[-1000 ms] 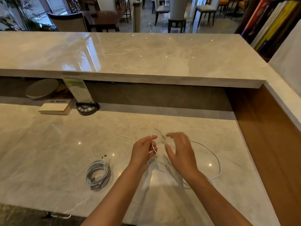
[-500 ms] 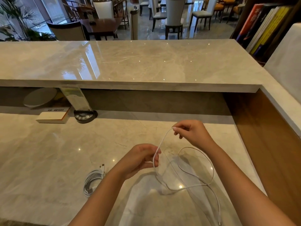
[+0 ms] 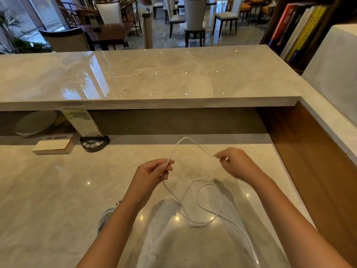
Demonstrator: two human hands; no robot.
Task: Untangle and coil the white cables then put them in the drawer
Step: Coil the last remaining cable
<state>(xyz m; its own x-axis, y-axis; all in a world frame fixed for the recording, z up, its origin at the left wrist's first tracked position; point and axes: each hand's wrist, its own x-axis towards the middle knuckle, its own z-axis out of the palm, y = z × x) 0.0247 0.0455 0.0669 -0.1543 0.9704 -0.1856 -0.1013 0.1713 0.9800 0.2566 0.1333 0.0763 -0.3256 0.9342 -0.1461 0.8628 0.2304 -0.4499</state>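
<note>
From the head view, my left hand (image 3: 152, 172) pinches the thin white charging cable (image 3: 209, 205) between thumb and fingertips, and my right hand (image 3: 236, 163) pinches the same cable further along. The two are held apart so that a raised arch of cord spans between them above the pale polished marble counter (image 3: 48, 190). I judge this spacing lets me lay the next turn of a coil. Below my left hand the slack falls in a loose loop on the counter, and its tail runs off toward the near right edge. An already wound bundle of white cable (image 3: 105, 219) lies near left, half hidden by my left forearm, parked clear of the working loop. No drawer shows.
</note>
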